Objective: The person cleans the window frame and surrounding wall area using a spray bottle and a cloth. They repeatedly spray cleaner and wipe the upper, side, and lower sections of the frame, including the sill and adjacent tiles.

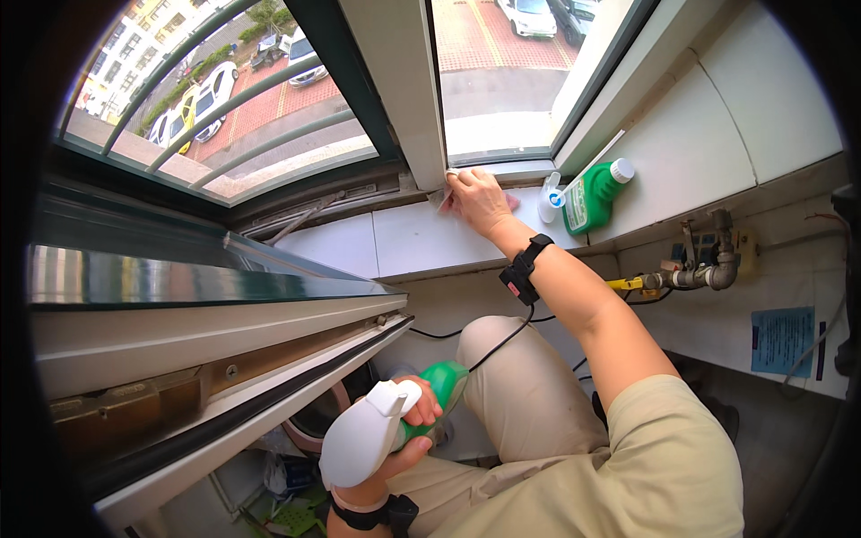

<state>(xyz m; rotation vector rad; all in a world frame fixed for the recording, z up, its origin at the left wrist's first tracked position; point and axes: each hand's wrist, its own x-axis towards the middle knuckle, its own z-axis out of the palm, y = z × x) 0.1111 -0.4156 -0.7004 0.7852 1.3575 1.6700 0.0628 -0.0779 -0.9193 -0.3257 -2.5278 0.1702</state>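
Note:
My left hand (418,403) grips a green spray bottle (444,387) below its large white trigger head (363,434), low in front of my knee. With my right arm stretched out, my right hand (481,200) pinches a pinkish cloth (444,202) at the foot of the white window post (403,101). Part of the cloth is hidden under the fingers. Close to that hand, on the white tiled sill (424,235), stand a green bottle with a white cap (595,198) and a small clear and white spray nozzle (551,198) with a white tube.
An open window sash (222,296) with a metal latch strip juts in at the left. Outside bars (249,101) cross the left opening. A gas pipe with a yellow valve handle (624,284) is at the right. A black cable (501,346) hangs from my right wristband.

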